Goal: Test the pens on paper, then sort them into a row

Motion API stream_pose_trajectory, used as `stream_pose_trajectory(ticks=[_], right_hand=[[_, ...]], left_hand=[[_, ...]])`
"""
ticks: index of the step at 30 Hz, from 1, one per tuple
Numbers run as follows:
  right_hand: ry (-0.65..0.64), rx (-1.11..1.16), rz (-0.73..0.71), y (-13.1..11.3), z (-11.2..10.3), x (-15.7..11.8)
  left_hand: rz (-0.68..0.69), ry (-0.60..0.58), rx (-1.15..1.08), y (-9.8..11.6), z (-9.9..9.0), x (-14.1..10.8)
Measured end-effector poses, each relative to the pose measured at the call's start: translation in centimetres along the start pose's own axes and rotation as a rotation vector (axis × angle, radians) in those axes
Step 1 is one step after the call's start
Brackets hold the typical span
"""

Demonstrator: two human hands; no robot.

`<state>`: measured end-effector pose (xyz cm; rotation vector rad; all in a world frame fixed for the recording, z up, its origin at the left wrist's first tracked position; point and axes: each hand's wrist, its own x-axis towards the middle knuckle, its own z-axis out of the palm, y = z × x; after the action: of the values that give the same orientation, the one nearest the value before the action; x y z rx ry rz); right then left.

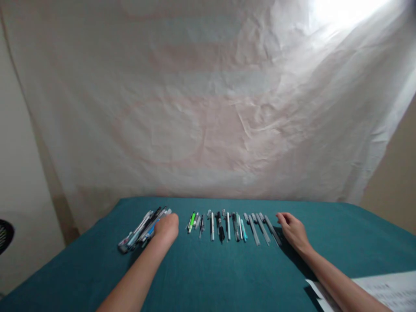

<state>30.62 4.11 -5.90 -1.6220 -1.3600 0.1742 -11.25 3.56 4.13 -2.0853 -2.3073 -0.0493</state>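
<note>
My left hand (pixel 167 225) is at the right side of a pile of pens (pixel 143 229) on the left of the table. Its fingers are curled and mostly hidden behind the back of the hand, so any held item cannot be made out. A row of pens stretches across the middle, with a green pen (pixel 191 222), a white pen (pixel 212 226), a black pen (pixel 221 227) and a light blue pen (pixel 243 230). Several clear pens (pixel 254 229) lie slanted at the row's right end. Beside them my right hand (pixel 291 230) has its thumb and fingertips drawn together, with nothing visible in them.
The table has a dark green cloth (pixel 208 277). Printed paper sheets (pixel 386 288) lie at the front right, partly under my right forearm. A pale sheet (pixel 208 108) hangs behind the table. A black round object (pixel 5 235) shows at the far left edge.
</note>
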Motion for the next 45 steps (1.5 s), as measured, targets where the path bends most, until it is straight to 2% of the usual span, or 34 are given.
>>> stream_pose_trajectory(ticks=[9,13,16,18,19,21,23,25,28,30,33,36,37,40,45], right_hand=[[0.044,0.032,0.010,-0.2,-0.2,0.1],[0.059,0.052,0.014,-0.5,-0.3,0.1],[0.067,0.069,0.011,-0.8,-0.5,0.0],[0.072,0.081,0.012,-1.1,-0.7,-0.1],[0.076,0.086,0.015,-1.3,-0.8,-0.1],[0.082,0.101,0.020,-1.6,-1.1,-0.1],[0.075,0.120,0.022,-2.2,-1.4,0.0],[0.049,0.144,0.018,-3.3,-1.8,0.1],[-0.097,0.210,-0.010,-6.4,-2.2,-0.4],[-0.386,0.317,-0.017,-9.1,-2.2,-1.6],[-0.790,0.433,0.034,-13.1,-1.5,-5.0],[-1.011,0.520,0.112,-15.4,-0.2,-9.0],[-1.054,0.553,0.134,-15.7,0.3,-10.2],[-1.077,0.627,0.172,-15.6,1.6,-12.4],[-1.028,0.669,0.161,-15.1,2.0,-12.8]], left_hand=[[-0.004,-0.021,-0.033,-0.5,1.3,0.7],[0.057,-0.034,-0.135,-0.5,0.3,0.8],[0.171,-0.087,-0.276,0.8,-0.9,0.0],[0.288,-0.148,-0.463,2.4,-1.4,-1.2],[0.386,-0.239,-0.741,3.3,-1.5,-2.1],[0.468,-0.422,-1.200,5.0,-1.2,-4.1],[0.434,-0.534,-1.496,6.5,-0.4,-6.3],[0.366,-0.617,-1.700,7.6,0.6,-8.2],[0.281,-0.652,-1.885,8.5,2.0,-10.1],[0.240,-0.623,-1.963,8.5,2.8,-10.6],[0.195,-0.537,-2.048,8.2,3.6,-10.7],[0.197,-0.459,-2.083,7.7,4.0,-10.6],[0.207,-0.441,-2.083,7.6,4.1,-10.6],[0.249,-0.421,-2.063,7.2,4.2,-10.7],[0.225,-0.449,-2.044,7.2,4.6,-10.7]])
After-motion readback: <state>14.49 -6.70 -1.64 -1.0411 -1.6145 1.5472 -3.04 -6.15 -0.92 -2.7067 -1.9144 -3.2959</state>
